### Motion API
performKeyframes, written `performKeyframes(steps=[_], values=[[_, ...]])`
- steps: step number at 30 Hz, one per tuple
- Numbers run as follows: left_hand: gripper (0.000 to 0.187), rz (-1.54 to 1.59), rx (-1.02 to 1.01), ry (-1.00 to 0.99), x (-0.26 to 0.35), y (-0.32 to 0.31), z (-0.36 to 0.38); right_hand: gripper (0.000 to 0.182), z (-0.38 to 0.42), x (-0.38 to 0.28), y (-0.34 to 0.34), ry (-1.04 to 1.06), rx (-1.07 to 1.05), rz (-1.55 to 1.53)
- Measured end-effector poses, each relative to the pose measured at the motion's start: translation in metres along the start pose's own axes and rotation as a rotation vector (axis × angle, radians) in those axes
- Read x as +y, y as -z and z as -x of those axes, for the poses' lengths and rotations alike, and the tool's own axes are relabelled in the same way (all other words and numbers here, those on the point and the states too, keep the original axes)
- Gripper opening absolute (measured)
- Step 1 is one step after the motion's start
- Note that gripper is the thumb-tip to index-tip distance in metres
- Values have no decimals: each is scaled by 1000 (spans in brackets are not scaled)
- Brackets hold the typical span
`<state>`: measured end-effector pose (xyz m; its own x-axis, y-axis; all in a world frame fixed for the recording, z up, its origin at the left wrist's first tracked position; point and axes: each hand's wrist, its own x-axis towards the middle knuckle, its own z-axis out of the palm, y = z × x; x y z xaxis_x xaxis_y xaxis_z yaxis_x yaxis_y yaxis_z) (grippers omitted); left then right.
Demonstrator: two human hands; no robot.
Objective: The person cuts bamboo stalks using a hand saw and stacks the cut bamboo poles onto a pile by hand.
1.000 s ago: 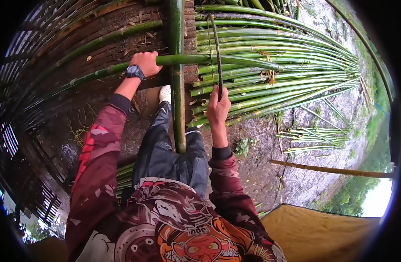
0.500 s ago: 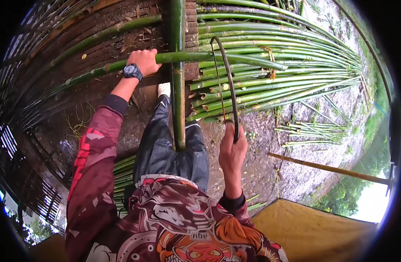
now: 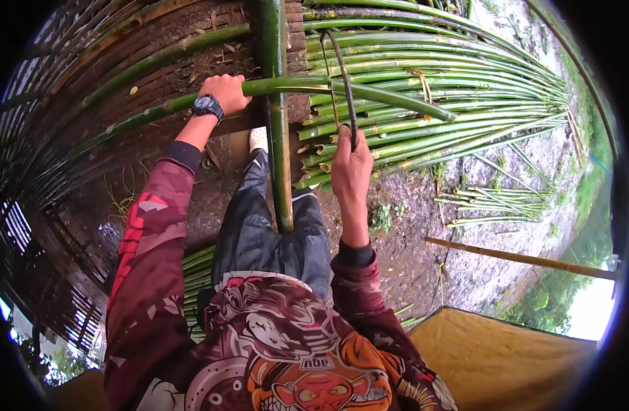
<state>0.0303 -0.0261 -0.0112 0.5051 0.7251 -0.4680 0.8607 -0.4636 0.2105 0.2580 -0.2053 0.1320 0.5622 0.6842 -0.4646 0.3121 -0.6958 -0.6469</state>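
My left hand (image 3: 225, 94), a watch on its wrist, is closed around a long green bamboo pole (image 3: 287, 85). The pole lies across a thicker upright-running bamboo pole (image 3: 278, 151), and its free end juts out to the right. In my right hand (image 3: 352, 164) is a bow saw (image 3: 344, 72) with a dark curved frame, my fingers wrapped around its lower end. The saw's thin blade crosses the held pole just right of the thick one, the frame arching on the far side of the cut line.
A large pile of cut green bamboo poles (image 3: 465, 68) spreads beyond the saw. A smaller bamboo bundle (image 3: 496, 205) lies on the ground at right. Wooden slats (image 3: 184, 61) lie at upper left, and a tan tarp (image 3: 506, 356) hangs at lower right.
My right hand has pushed the bow saw forward, away from my body, its blade sliding across the pole. My left hand keeps its hold on the pole.
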Motion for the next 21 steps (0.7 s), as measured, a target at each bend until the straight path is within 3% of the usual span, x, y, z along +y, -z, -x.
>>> performKeyframes(steps=[9,17,21], values=[[43,23,-158,3,-3,13,-9,33,-10,2,-18,64,90,-17],[39,190,-248,-4,-10,21,-22,28,-16,105,-56,268,164,-205],[38,224,-338,-3,-13,25,-28,25,-19,110,-63,310,141,-174]])
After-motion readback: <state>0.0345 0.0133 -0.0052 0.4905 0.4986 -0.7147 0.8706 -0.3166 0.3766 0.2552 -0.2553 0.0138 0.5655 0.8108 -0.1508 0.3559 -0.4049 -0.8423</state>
